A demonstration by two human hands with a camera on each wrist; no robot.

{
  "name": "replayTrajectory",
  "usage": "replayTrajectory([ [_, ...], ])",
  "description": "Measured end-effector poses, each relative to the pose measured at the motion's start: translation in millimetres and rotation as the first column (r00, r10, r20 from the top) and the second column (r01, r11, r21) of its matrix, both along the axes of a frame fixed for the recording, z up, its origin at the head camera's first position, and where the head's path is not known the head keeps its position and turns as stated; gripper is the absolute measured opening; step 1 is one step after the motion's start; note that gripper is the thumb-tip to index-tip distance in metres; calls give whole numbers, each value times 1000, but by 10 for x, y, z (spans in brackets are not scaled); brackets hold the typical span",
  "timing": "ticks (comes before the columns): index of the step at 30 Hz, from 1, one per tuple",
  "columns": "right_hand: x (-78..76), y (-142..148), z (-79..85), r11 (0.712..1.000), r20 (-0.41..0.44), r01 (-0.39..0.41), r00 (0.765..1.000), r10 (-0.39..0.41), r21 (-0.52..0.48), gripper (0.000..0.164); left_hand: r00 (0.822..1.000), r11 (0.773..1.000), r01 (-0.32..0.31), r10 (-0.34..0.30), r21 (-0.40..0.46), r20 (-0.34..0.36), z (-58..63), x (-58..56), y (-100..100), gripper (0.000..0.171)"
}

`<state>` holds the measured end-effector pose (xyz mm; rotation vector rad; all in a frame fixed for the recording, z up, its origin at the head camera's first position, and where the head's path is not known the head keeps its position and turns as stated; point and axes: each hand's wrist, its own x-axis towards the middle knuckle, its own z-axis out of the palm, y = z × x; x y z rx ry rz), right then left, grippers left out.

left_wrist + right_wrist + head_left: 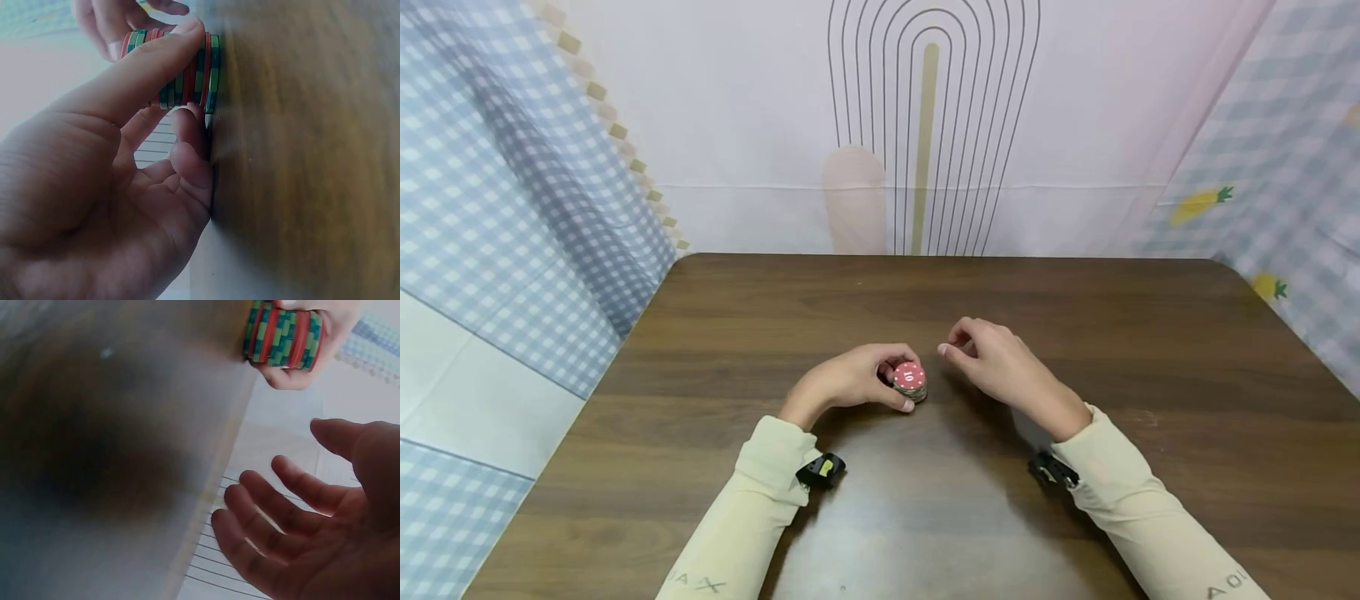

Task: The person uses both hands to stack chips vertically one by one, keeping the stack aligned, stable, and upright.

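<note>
A short stack of red and green poker chips stands on the wooden table, a red chip marked 10 on top. My left hand grips the stack from the left, thumb on the near side and fingers round the far side. In the left wrist view the thumb crosses the striped edges of the chips. Just right of the stack, my right hand hovers with nothing in it. Its fingers are loosely bent and apart from the chips in the right wrist view.
The brown wooden table spreads out around both hands. A white cloth with curved lines hangs behind its far edge. Blue checked cloth hangs at the left and right sides. Each wrist wears a black strapped camera.
</note>
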<state>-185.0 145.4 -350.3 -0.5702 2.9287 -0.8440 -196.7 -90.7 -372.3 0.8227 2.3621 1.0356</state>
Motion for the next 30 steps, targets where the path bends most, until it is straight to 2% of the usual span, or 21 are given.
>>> replayTrajectory([
  [6, -3, 34, -61, 994, 51, -50, 998, 45, 100, 21, 999, 999, 31, -32, -17, -32, 29, 40, -74, 47],
  [10, -21, -25, -63, 984, 43, -105, 994, 100, 144, 20, 996, 999, 45, -46, -10, -73, 52, 46, -164, 45],
  [13, -14, -104, -65, 977, 44, -130, 991, 124, 167, 21, 996, 999, 39, -40, -15, -76, 56, 45, -215, 41],
  [18, 16, -226, -84, 968, 64, -121, 992, 109, 221, 22, 998, 999, 21, -24, -37, -65, 56, 47, -271, 41],
  [22, 35, -273, -95, 956, 46, -126, 992, 118, 265, 22, 998, 1000, 2, -4, -28, -58, 58, 61, -274, 39],
  [26, 56, -277, -103, 954, 31, -122, 992, 118, 275, 22, 998, 1000, -12, 10, -25, -54, 42, 77, -255, 37],
  [30, 83, -264, -110, 959, 67, -119, 992, 105, 256, 23, 998, 998, -13, 9, -59, -69, 21, 89, -227, 43],
])
